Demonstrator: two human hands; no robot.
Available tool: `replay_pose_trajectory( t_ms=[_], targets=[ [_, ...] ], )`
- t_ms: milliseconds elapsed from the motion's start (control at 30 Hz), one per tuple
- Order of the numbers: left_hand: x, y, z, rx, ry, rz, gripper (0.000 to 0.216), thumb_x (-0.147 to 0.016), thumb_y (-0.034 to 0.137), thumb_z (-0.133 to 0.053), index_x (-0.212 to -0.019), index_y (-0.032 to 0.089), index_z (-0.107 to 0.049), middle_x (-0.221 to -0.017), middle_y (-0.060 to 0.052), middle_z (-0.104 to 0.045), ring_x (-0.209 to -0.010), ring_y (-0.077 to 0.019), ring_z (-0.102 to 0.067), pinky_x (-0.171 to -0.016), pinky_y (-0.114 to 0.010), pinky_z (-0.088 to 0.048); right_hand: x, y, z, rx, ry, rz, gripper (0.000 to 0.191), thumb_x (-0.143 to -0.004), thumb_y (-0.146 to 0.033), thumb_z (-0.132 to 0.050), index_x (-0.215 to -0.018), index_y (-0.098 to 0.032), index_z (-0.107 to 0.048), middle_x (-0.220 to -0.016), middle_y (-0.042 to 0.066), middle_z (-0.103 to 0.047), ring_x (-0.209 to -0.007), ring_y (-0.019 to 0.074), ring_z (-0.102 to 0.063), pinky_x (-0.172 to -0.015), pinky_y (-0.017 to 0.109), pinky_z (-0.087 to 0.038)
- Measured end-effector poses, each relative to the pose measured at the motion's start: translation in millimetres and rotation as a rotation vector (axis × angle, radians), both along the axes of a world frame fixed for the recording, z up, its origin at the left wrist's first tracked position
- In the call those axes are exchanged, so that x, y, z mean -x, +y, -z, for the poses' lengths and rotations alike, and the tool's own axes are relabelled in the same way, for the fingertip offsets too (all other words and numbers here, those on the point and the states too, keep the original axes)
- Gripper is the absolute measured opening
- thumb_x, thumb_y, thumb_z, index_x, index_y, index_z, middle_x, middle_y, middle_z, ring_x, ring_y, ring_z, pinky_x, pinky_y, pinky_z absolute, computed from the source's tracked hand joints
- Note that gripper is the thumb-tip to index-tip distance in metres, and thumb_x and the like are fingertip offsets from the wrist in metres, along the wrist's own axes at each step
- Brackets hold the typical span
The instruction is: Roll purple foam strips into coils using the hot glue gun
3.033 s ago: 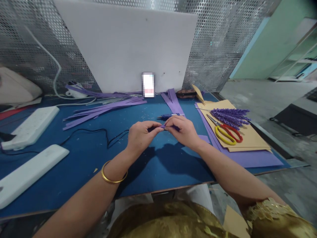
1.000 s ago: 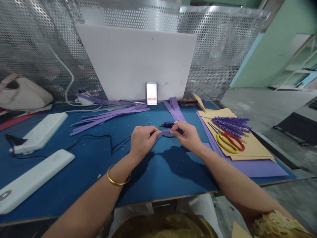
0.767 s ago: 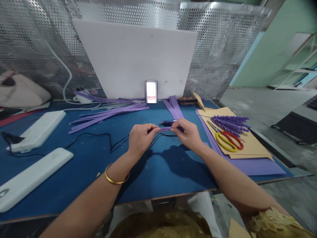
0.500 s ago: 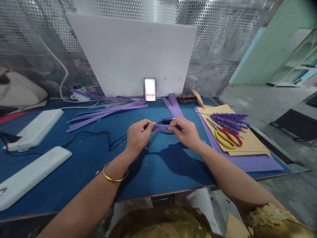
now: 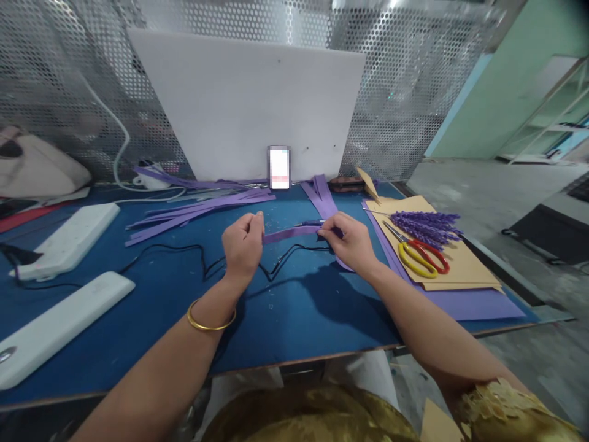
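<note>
A narrow purple strip [image 5: 292, 232] stretches between my two hands above the blue table. My left hand [image 5: 243, 242] is closed on its left end, thumb pressed against the curled fingers. My right hand [image 5: 347, 240] pinches the strip further right, and a loose piece of it curves out below that hand. Just behind the strip lies a dark blue pen-like tool [image 5: 309, 223], partly hidden by my right hand. A black cable [image 5: 294, 248] runs across the table under my hands.
More purple strips [image 5: 197, 209] lie at the back left, others [image 5: 321, 195] behind my right hand. A lit phone [image 5: 280, 167] leans on a white board [image 5: 248, 98]. At right, scissors [image 5: 416, 255] and purple flower sprigs [image 5: 426, 226] rest on tan sheets [image 5: 460, 270]. A white power strip [image 5: 69, 239] is at left.
My left hand has moved left, away from my right hand, so a longer stretch of the purple strip shows between them. My right hand has shifted only slightly.
</note>
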State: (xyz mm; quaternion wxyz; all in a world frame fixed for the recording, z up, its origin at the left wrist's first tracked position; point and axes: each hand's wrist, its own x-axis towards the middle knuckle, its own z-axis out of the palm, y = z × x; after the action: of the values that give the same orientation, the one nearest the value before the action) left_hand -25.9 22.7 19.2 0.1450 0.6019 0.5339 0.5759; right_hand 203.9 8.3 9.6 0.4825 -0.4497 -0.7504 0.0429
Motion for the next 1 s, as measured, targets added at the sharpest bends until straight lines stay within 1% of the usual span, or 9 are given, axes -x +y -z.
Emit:
replay_pose_trajectory(
  t_ms=[100,267,400,533,633,700,800,867,1000],
  targets=[
    [-4,-2,1.4,-0.002,-0.098,0.021,0.041,-0.088,0.038,-0.058,-0.052,0.019,-0.057,-0.049,0.002,-0.053,-0.049,-0.0112,-0.046,-0.053,-0.026,-0.036,1,0,1.8,0.011,-0.04,0.023,0.016,-0.087,-0.019,-0.065,-0.073,-0.022,-0.057,-0.076,0.0,-0.063,-0.07,0.0161,-0.056,-0.065,0.029,-0.04],
    [-7,4,2.6,0.048,-0.257,0.099,0.014,-0.075,0.032,-0.073,-0.079,0.019,-0.077,-0.073,-0.003,-0.074,-0.062,-0.0136,-0.06,-0.061,-0.025,-0.048,0,1,1.9,0.015,-0.065,0.05,0.016,-0.087,-0.019,-0.065,-0.073,-0.022,-0.057,-0.076,0.0,-0.063,-0.068,0.0157,-0.055,-0.064,0.029,-0.039],
    [-6,7,3.2,0.058,-0.338,0.066,0.022,-0.073,0.036,-0.078,-0.063,0.018,-0.068,-0.057,0.001,-0.064,-0.054,-0.0108,-0.052,-0.054,-0.024,-0.042,1,1,1.9,0.011,-0.103,0.054,0.017,-0.087,-0.018,-0.064,-0.073,-0.022,-0.056,-0.076,0.001,-0.063,-0.071,0.0166,-0.056,-0.066,0.029,-0.039],
    [-3,7,4.0,0.018,-0.348,0.034,0.052,-0.086,0.048,-0.065,-0.046,0.02,-0.047,-0.043,0.004,-0.042,-0.042,-0.0084,-0.035,-0.044,-0.025,-0.029,2,1,4.0,-0.001,-0.127,0.059,0.018,-0.088,-0.019,-0.064,-0.073,-0.022,-0.055,-0.078,0.001,-0.063,-0.074,0.0178,-0.058,-0.068,0.03,-0.039],
    [-3,8,5.7,0.063,-0.314,0.035,0.063,-0.091,0.053,-0.057,-0.039,0.021,-0.04,-0.038,0.002,-0.037,-0.038,-0.009,-0.033,-0.041,-0.026,-0.028,2,2,6.3,-0.003,-0.146,0.057,0.017,-0.089,-0.02,-0.063,-0.074,-0.023,-0.054,-0.079,0.002,-0.065,-0.076,0.0185,-0.058,-0.069,0.031,-0.04],
    [-3,9,7.7,0.062,-0.269,0.056,0.058,-0.094,0.05,-0.054,-0.044,0.02,-0.051,-0.043,0.0,-0.047,-0.043,-0.0107,-0.044,-0.045,-0.025,-0.035,2,2,7.4,-0.01,-0.161,0.055,0.017,-0.089,-0.019,-0.063,-0.074,-0.023,-0.054,-0.081,0.002,-0.066,-0.076,0.0185,-0.058,-0.07,0.031,-0.04],
    [-2,11,10.1,-0.045,-0.19,0.044,0.021,-0.09,0.035,-0.061,-0.082,0.02,-0.073,-0.079,-0.004,-0.072,-0.067,-0.0135,-0.063,-0.063,-0.025,-0.049,2,2,7.7,-0.021,-0.174,0.052,0.018,-0.089,-0.018,-0.062,-0.075,-0.023,-0.054,-0.081,0.001,-0.067,-0.075,0.0181,-0.058,-0.072,0.031,-0.04],
    [-2,10,10.1,-0.078,-0.114,0.023,0.018,-0.086,0.031,-0.067,-0.098,0.022,-0.075,-0.093,-0.004,-0.075,-0.077,-0.0151,-0.067,-0.072,-0.026,-0.051,2,1,7.5,-0.023,-0.173,0.05,0.018,-0.089,-0.018,-0.062,-0.075,-0.023,-0.053,-0.081,0.001,-0.067,-0.075,0.018,-0.057,-0.072,0.031,-0.04],
    [-3,4,8.7,-0.036,0.116,0.091,0.026,-0.089,0.042,-0.064,-0.078,0.023,-0.078,-0.077,-0.002,-0.077,-0.076,-0.0189,-0.07,-0.073,-0.029,-0.051,2,1,7.1,-0.027,-0.173,0.044,0.017,-0.089,-0.018,-0.063,-0.075,-0.023,-0.054,-0.083,0.001,-0.067,-0.076,0.018,-0.057,-0.073,0.031,-0.039]
  ],
)
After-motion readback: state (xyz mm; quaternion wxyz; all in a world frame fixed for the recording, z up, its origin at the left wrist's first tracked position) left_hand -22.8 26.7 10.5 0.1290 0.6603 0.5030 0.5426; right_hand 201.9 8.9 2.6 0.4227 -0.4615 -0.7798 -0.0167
